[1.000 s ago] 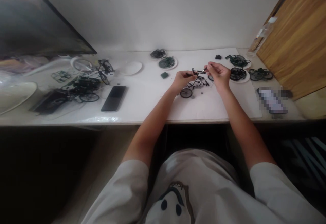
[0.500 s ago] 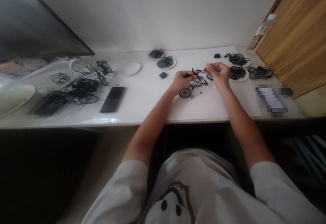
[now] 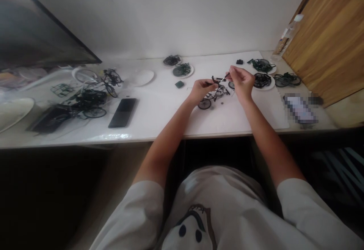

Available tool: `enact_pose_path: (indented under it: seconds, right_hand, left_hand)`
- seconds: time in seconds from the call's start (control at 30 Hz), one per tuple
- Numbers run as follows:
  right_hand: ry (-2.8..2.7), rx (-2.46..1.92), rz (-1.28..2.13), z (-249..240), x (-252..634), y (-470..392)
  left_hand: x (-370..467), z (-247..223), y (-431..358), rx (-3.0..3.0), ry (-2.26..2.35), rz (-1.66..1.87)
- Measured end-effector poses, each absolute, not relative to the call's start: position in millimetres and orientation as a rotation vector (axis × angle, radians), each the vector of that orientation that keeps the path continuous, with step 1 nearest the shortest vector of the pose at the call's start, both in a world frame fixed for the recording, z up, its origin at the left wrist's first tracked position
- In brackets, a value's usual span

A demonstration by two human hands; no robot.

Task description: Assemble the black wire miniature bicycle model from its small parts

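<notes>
A miniature bicycle [image 3: 218, 94] stands on the white paper, its dark wheel [image 3: 204, 103] just below my left hand [image 3: 200, 89]. That hand pinches a dark upper part of the bicycle between thumb and fingers; exactly which part is hidden. Above and to the right, my right hand [image 3: 241, 80] grips the dark handle of a small screwdriver [image 3: 223, 80]. Its silver shaft slants down left towards the left fingertips, and its tip reaches the bicycle's upper frame. A tiny dark piece [image 3: 222, 103] lies beside the bicycle.
Plates of dark bicycle parts [image 3: 182, 70] [image 3: 264, 81] stand behind and to the right. A black phone [image 3: 123, 113] lies left, near more miniature bicycles [image 3: 92, 98]. A bottle [image 3: 287, 38] stands by the wooden panel [image 3: 327, 34]. A lit phone [image 3: 300, 108] is at right.
The view has shifted slightly. My right hand has tilted up a little with the screwdriver, whose shaft now points more steeply down. My left hand keeps its pinch on the bicycle.
</notes>
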State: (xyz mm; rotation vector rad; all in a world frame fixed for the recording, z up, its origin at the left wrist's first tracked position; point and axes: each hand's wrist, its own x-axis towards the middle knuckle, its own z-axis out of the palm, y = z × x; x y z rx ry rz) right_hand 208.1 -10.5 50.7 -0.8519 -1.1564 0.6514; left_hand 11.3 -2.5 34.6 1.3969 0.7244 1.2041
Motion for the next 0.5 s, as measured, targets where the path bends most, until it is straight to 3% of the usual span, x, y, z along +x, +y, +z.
enact_pose_path:
  seconds: [0.5]
  right_hand:
    - [-1.115,-0.816,0.784,49.4,216.4,-1.3]
  left_hand:
    - [9.7,30.5,-0.5,1.413,0.706,1.214]
